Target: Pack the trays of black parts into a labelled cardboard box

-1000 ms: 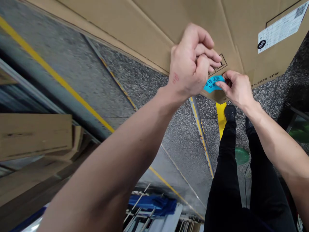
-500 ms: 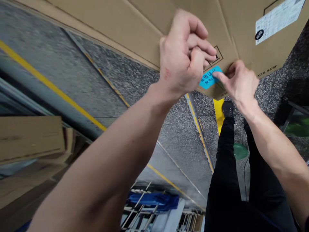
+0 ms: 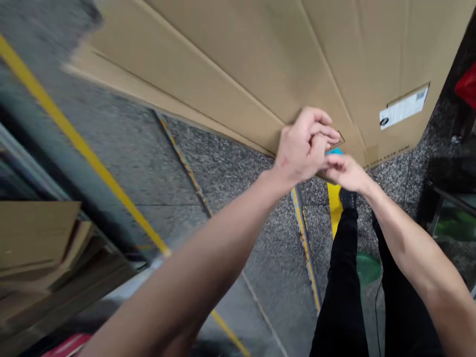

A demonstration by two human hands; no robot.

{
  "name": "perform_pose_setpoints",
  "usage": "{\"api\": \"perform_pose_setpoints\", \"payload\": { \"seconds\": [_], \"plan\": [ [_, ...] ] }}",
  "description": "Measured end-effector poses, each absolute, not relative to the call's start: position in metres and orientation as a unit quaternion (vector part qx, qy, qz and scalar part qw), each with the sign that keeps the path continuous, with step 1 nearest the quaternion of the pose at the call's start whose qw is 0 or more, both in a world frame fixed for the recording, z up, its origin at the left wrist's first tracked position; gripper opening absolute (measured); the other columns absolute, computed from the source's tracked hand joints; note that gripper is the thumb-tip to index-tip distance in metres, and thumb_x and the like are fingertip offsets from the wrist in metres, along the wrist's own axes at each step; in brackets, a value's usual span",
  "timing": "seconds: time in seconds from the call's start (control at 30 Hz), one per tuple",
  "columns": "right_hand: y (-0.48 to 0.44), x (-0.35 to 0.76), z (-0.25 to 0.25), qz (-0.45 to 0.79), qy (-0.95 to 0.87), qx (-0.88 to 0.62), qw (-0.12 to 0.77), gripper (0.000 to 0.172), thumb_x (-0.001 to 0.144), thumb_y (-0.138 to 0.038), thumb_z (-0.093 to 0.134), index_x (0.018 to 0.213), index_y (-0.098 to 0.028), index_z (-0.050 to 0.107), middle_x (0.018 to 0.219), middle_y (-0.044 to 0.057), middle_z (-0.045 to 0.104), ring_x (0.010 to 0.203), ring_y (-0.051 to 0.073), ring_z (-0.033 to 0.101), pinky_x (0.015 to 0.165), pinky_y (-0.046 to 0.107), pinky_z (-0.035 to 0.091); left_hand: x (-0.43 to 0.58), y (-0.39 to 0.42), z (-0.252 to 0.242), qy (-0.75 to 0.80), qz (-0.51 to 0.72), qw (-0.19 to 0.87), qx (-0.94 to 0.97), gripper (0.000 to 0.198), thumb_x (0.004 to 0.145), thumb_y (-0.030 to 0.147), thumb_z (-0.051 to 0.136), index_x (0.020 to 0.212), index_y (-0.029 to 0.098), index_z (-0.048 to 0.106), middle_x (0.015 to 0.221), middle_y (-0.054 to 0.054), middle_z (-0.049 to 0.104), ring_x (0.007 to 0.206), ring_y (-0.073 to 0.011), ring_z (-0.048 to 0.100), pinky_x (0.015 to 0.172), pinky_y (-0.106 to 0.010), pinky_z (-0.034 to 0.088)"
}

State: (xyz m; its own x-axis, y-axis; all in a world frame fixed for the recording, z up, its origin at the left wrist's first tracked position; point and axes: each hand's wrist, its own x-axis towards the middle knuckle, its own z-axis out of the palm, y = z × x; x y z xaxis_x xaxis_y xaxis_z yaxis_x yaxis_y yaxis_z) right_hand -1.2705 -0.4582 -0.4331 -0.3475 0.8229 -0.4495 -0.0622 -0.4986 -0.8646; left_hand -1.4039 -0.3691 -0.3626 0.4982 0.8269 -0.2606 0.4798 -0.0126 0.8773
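A large brown cardboard box (image 3: 241, 64) stands on the speckled floor in front of me. A small blue sticker (image 3: 335, 151) with dark writing sits near its lower corner, mostly hidden by my hands. My right hand (image 3: 344, 172) rests on the sticker, fingertips against it and the box face. My left hand (image 3: 303, 146) hovers just left of it with the fingers curled into a loose fist, touching the box. Nothing shows inside that fist.
A white printed label (image 3: 403, 106) is stuck on the box to the right. My legs in black trousers (image 3: 342, 277) stand below. Yellow floor lines (image 3: 74, 139), flat cardboard sheets (image 3: 37, 238) at left, a green disc (image 3: 368, 267) and a red object (image 3: 466, 84) surround me.
The view has pulled back and up, so both hands look smaller and lower. My right hand went from pinching the sticker's edge to lying over it; the left fist stays curled beside it.
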Motion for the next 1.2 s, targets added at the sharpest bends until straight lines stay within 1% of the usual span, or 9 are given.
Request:
{"api": "perform_pose_setpoints", "payload": {
  "seconds": [0.17, 0.33, 0.47, 0.67, 0.77, 0.87, 1.0, 1.1, 1.2],
  "plan": [
    [-0.503, -1.210, -0.436, 0.669, -0.326, -0.653, 0.144, 0.019, 0.082, -0.020, 0.062, 0.091, -0.017, 0.078, 0.099, 0.006, 0.080, 0.093, 0.017, 0.073, 0.101, 0.036, 0.057, -1.389, -0.402, -0.355, 0.487, 0.100, 0.563, 0.660, 0.035, 0.097, 0.012, 0.044, 0.125, 0.023, 0.062, 0.114, -0.004, 0.082, 0.108, -0.0163, 0.079, 0.097, -0.033, 0.065],
    [-0.543, -1.103, -0.393, 0.519, -0.156, -0.811, 0.218, 0.038, 0.080, -0.050, 0.070, 0.100, -0.017, 0.072, 0.103, 0.012, 0.079, 0.089, 0.022, 0.075, 0.079, 0.032, 0.061, -1.370, -0.485, -0.363, 0.475, -0.117, 0.598, 0.635, 0.049, 0.101, 0.019, 0.047, 0.146, 0.032, 0.061, 0.143, -0.002, 0.072, 0.134, -0.0207, 0.068, 0.120, -0.037, 0.053],
    [-0.585, -1.071, -0.359, 0.556, -0.158, -0.808, 0.109, 0.029, 0.077, -0.050, 0.071, 0.081, -0.021, 0.070, 0.081, 0.011, 0.076, 0.082, 0.027, 0.074, 0.073, 0.036, 0.062, -1.358, -0.565, -0.360, 0.504, -0.281, 0.587, 0.568, 0.043, 0.102, 0.027, 0.049, 0.140, 0.031, 0.069, 0.138, -0.008, 0.074, 0.139, -0.0285, 0.064, 0.124, -0.042, 0.048],
    [-0.615, -1.149, -0.369, 0.660, -0.210, -0.711, 0.121, 0.030, 0.083, -0.048, 0.067, 0.092, -0.020, 0.074, 0.097, 0.009, 0.079, 0.097, 0.027, 0.074, 0.100, 0.041, 0.058, -1.354, -0.611, -0.322, 0.534, -0.227, 0.569, 0.582, 0.072, 0.093, 0.024, 0.059, 0.163, 0.027, 0.043, 0.167, -0.012, 0.047, 0.157, -0.0258, 0.044, 0.132, -0.038, 0.037],
    [-0.582, -1.167, -0.406, 0.607, -0.249, -0.751, 0.075, 0.040, 0.090, -0.059, 0.064, 0.092, -0.020, 0.072, 0.092, 0.007, 0.077, 0.089, 0.024, 0.072, 0.094, 0.037, 0.057, -1.341, -0.577, -0.343, 0.609, -0.164, 0.525, 0.572, 0.077, 0.095, 0.026, 0.056, 0.168, 0.030, 0.032, 0.172, -0.009, 0.038, 0.161, -0.0222, 0.035, 0.133, -0.039, 0.034],
    [-0.543, -1.166, -0.457, 0.574, -0.294, -0.764, 0.022, 0.044, 0.092, -0.059, 0.069, 0.115, -0.021, 0.069, 0.103, 0.005, 0.075, 0.095, 0.021, 0.070, 0.095, 0.033, 0.054, -1.320, -0.522, -0.385, 0.662, -0.215, 0.471, 0.542, 0.076, 0.096, 0.030, 0.058, 0.167, 0.016, 0.034, 0.173, -0.018, 0.034, 0.162, -0.0306, 0.033, 0.129, -0.043, 0.040],
    [-0.524, -1.177, -0.519, 0.538, -0.335, -0.767, -0.098, 0.063, 0.092, -0.046, 0.075, 0.146, -0.022, 0.053, 0.132, 0.016, 0.062, 0.116, 0.028, 0.065, 0.099, 0.036, 0.049, -1.313, -0.426, -0.416, 0.611, -0.252, 0.464, 0.590, 0.047, 0.099, 0.032, 0.058, 0.144, 0.022, 0.065, 0.149, -0.012, 0.066, 0.144, -0.0305, 0.058, 0.122, -0.042, 0.049],
    [-0.533, -1.194, -0.545, 0.494, -0.358, -0.783, -0.121, 0.064, 0.095, -0.045, 0.071, 0.150, -0.021, 0.048, 0.130, 0.020, 0.059, 0.120, 0.033, 0.061, 0.102, 0.039, 0.046, -1.324, -0.320, -0.414, 0.560, -0.061, 0.307, 0.767, 0.061, 0.098, 0.039, 0.067, 0.156, 0.028, 0.052, 0.172, -0.004, 0.040, 0.165, -0.0286, 0.024, 0.137, -0.049, 0.023],
    [-0.542, -1.200, -0.552, 0.489, -0.366, -0.785, -0.103, 0.059, 0.096, -0.042, 0.070, 0.148, -0.022, 0.050, 0.131, 0.018, 0.058, 0.122, 0.033, 0.058, 0.104, 0.040, 0.044, -1.336, -0.209, -0.424, 0.575, 0.004, 0.154, 0.804, 0.126, 0.072, 0.046, 0.096, 0.170, 0.019, 0.021, 0.182, -0.008, 0.009, 0.166, -0.0390, -0.012, 0.134, -0.067, -0.010]
  ]
}}
